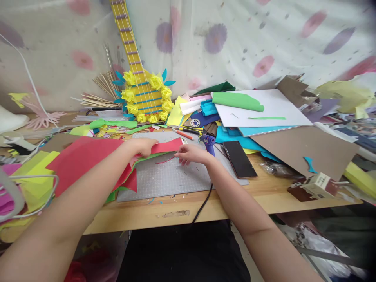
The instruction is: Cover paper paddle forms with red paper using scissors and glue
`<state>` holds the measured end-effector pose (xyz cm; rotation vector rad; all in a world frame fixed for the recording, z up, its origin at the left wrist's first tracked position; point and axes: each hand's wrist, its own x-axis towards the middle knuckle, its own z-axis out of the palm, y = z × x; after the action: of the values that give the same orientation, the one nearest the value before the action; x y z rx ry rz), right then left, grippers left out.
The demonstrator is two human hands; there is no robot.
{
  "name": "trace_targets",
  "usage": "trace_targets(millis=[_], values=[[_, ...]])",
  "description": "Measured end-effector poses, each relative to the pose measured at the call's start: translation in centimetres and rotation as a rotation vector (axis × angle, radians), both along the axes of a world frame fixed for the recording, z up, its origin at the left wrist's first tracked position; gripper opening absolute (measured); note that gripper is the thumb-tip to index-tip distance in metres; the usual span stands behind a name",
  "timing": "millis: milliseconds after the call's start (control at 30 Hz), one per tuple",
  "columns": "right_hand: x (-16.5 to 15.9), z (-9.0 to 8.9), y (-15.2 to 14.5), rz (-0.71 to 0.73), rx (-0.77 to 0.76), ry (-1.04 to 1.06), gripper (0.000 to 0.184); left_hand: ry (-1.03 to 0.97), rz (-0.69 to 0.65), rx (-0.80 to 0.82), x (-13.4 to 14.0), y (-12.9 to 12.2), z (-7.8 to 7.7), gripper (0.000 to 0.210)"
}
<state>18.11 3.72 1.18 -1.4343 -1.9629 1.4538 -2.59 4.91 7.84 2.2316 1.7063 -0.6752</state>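
My left hand [145,147] is closed on the left part of a red paper strip [168,146], which lies over the grey cutting mat [179,182]. At the strip's right end is my right hand [190,153], fingers curled and tips pinched together; whatever they hold is too small to make out. A thin curved red sliver [164,161] reaches toward those fingertips. Large red paper sheets [85,158] lie under and beside my left forearm, with green paper edges showing beneath. Just behind my right hand stands a blue glue gun [208,143].
A black phone [240,159] lies right of the mat. Behind stands a yellow paper guitar [143,94] edged with paper flowers. Cardboard [305,150], a white board [273,105] and a drink carton [315,187] occupy the right. A black cable [203,203] crosses the table's front edge.
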Motion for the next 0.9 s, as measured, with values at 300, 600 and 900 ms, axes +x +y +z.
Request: trace_targets(millis=[300,600,900], values=[[0.5,-1.8,-0.3,-0.112,0.566,-0.485,0.054,-0.202,-0.003,0.113,-0.2,-0.2,-3.0,0.087],[0.7,-2.5,-0.3,-0.129,0.489,-0.556,0.063,-0.36,-0.014,0.491,0.4,-3.0,-7.6,0.07],[0.0,-2.7,-0.4,-0.102,0.5,-0.59,0.065,-0.261,0.015,0.571,0.0,-3.9,-8.1,0.059]])
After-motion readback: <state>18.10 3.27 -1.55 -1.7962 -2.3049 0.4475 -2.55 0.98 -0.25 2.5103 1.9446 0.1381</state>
